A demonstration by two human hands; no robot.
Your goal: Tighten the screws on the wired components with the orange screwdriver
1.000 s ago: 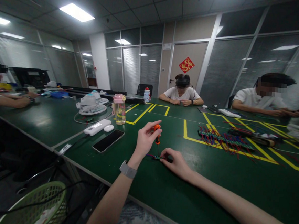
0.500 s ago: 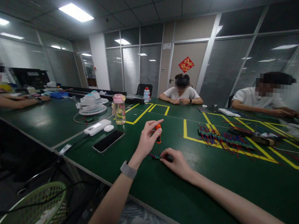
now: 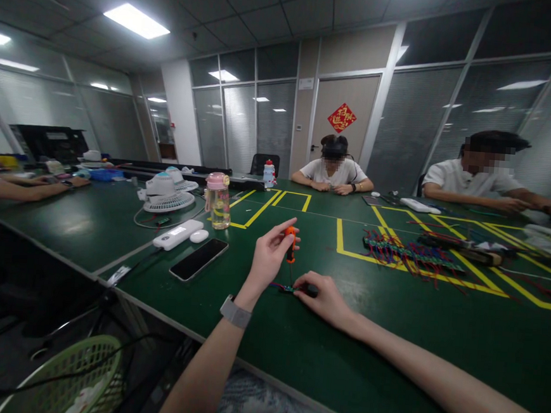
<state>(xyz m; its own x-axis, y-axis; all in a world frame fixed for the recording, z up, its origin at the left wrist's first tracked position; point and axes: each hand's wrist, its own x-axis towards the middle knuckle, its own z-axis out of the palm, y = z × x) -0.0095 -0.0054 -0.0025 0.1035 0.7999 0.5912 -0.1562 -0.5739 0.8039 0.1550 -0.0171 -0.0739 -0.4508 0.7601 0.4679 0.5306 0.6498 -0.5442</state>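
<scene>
My left hand [image 3: 272, 251] is closed round the orange-and-black handle of a screwdriver [image 3: 291, 251], its index finger stretched out past the top. The screwdriver stands nearly upright, its thin shaft reaching down to a small green circuit board [image 3: 287, 289] on the table. Red and blue wires come off the board's left end. With thumb and fingertips, my right hand [image 3: 321, 295] pinches the board's right end. A dark piece shows under the right fingers, and I cannot make out what it is. Whether the tip sits in a screw is too small to tell.
On the green table [image 3: 368, 360], a phone [image 3: 199, 259], a white power bank [image 3: 178, 234] and a pink-lidded bottle [image 3: 219, 203] lie or stand to the left, near white fans [image 3: 168, 199]. Several wired boards [image 3: 410, 254] lie right. Co-workers sit around; a green basket [image 3: 71, 375] is below.
The view has shifted very slightly. Both hands keep their holds on the screwdriver and the circuit board, with little visible movement.
</scene>
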